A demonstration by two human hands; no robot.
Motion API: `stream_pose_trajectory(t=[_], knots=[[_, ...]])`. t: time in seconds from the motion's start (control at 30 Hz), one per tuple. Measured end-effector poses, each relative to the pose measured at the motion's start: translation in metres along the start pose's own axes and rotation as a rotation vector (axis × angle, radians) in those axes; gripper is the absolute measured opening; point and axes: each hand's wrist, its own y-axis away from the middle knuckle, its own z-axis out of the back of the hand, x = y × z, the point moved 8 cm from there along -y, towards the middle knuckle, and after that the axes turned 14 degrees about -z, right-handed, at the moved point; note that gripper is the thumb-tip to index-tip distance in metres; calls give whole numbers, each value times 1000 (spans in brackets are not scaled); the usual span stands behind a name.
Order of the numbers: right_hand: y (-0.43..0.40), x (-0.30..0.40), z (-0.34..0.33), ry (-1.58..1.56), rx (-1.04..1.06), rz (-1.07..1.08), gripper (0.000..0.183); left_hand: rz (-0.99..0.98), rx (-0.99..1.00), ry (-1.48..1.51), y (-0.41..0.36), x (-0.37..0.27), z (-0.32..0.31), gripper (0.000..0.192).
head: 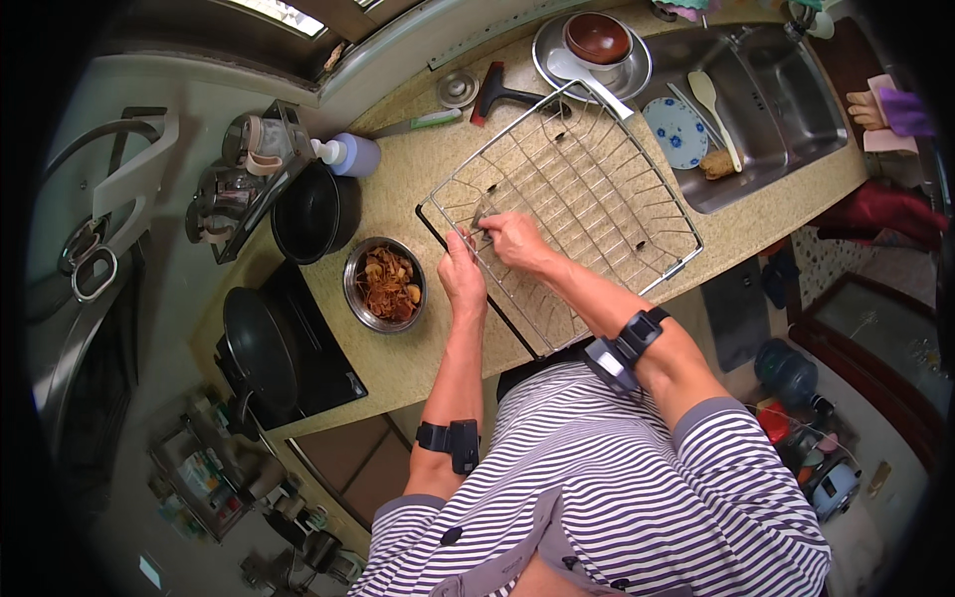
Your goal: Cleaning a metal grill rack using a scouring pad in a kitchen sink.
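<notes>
A metal wire dish rack (589, 186) lies on the speckled countertop before me, its right end reaching to the sink. My left hand (462, 276) grips the rack's left rim beside its black-coated bar. My right hand (513, 240) is inside the rack near that rim, fingers closed on a small grey scrubbing pad (483, 216), pressed at the wires; the pad is partly hidden by the fingers. Left of my left hand stands a steel bowl (348, 298) holding brownish food pieces.
At left are a black pot (307, 216), a wok (257, 351) on a cooktop and a pump bottle (354, 155). Behind the rack lie a green-handled knife (436, 118), a squeegee-like tool (489, 93) and a basin (542, 46). The double sink (753, 190) holds a plate (675, 133).
</notes>
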Motion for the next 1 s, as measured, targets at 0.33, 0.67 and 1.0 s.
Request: stream_pose_trajectory(t=[0.33, 0.67, 1.0], knots=[[-5, -3, -10, 31, 84, -11, 22, 64, 67, -68, 4, 4, 3, 54], [-4, 13, -14, 82, 1, 150, 23, 59, 98, -38, 1, 11, 10, 52], [6, 13, -10, -6, -20, 246, 27, 28, 85, -49, 6, -1, 6, 51]])
